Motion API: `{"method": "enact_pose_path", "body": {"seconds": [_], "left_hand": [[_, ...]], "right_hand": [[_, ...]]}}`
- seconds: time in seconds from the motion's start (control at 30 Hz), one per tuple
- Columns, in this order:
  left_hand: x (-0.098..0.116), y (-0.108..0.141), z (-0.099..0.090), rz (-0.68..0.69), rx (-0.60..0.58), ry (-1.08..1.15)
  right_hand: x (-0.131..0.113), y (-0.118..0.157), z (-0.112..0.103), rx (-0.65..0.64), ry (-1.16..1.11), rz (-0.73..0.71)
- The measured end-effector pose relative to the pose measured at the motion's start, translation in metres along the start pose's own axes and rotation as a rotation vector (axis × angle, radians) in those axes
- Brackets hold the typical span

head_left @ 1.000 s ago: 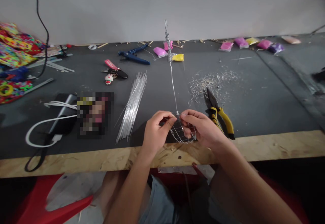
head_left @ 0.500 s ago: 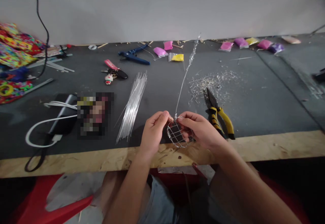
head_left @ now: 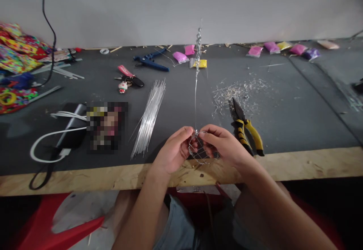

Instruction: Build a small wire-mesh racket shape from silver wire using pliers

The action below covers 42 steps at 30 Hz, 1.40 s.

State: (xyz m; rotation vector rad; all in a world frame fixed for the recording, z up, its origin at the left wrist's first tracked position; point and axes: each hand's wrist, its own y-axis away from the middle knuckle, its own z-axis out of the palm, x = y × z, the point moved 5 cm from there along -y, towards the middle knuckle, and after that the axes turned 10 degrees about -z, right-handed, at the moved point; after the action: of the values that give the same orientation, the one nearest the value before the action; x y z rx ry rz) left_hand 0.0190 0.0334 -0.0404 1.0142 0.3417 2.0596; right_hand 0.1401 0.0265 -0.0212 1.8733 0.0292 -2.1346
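Observation:
Between my hands is a round wire mesh frame (head_left: 201, 153), made of silver wire with a grid across its loop. A long wire stem (head_left: 195, 106) rises from its top, and the stem's far end is twisted into a beaded coil. My left hand (head_left: 172, 150) pinches the frame's rim just left of the stem's base. On the other side of the base, my right hand (head_left: 221, 144) grips the rim between thumb and fingers. Yellow-and-black pliers (head_left: 246, 129) lie to the right of my right hand. To the left is a bundle of straight wires (head_left: 149, 119).
Wire clippings (head_left: 238, 91) are scattered beyond the pliers. Blue cutters (head_left: 151, 60), keys (head_left: 127, 80) and small coloured packets (head_left: 180, 57) lie farther back. A power bank with a white cable (head_left: 68, 129) sits left. The wooden table edge (head_left: 119, 178) runs in front of me.
The wire stem has swung from leaning right to nearly upright. The mesh loop has tilted and looks flatter. My left hand has turned slightly, and both hands keep hold of the rim.

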Motion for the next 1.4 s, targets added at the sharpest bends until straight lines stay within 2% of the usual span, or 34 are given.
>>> {"method": "enact_pose_path", "body": {"seconds": [0.17,0.47,0.87,1.07,1.4], "left_hand": [[-0.002,0.001,0.004,-0.043,-0.057,-0.011],[-0.005,0.001,0.005,-0.094,-0.132,-0.065],[-0.003,-0.001,0.004,-0.052,-0.109,-0.108],[-0.003,-0.005,-0.002,-0.003,-0.045,-0.093],[-0.004,-0.012,0.001,0.065,-0.021,-0.044]], "right_hand": [[0.001,-0.001,-0.004,0.038,0.006,-0.005],[-0.003,0.000,-0.008,0.031,0.038,-0.034],[-0.003,-0.001,-0.019,0.093,0.139,-0.082],[-0.003,0.000,-0.018,0.069,0.155,-0.131],[-0.001,-0.002,-0.012,-0.004,0.090,-0.162]]}}
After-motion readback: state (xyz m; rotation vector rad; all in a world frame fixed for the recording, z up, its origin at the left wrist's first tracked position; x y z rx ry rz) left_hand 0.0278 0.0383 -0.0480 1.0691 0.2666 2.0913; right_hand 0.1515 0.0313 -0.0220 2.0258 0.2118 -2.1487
